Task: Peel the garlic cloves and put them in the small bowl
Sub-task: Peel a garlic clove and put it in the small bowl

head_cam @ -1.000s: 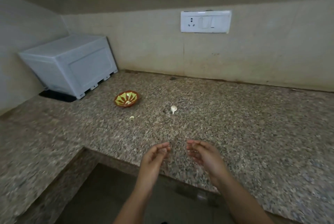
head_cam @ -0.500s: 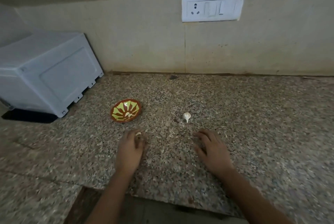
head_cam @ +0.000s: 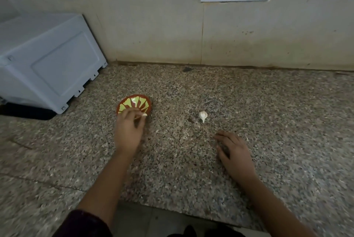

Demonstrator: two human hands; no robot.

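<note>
Garlic clove (head_cam: 144, 115) sits crosswise in the left hand's (head_cam: 129, 131) pinch at the small bowl's (head_cam: 138, 96) lower rim; right hand (head_cam: 236, 153) lies spread on the worktop (head_cam: 182, 169).

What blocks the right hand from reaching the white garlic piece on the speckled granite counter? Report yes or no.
Likely yes: the right hand lies open on the speckled granite counter, with only bare stone between it and the small white garlic piece ahead.
</note>
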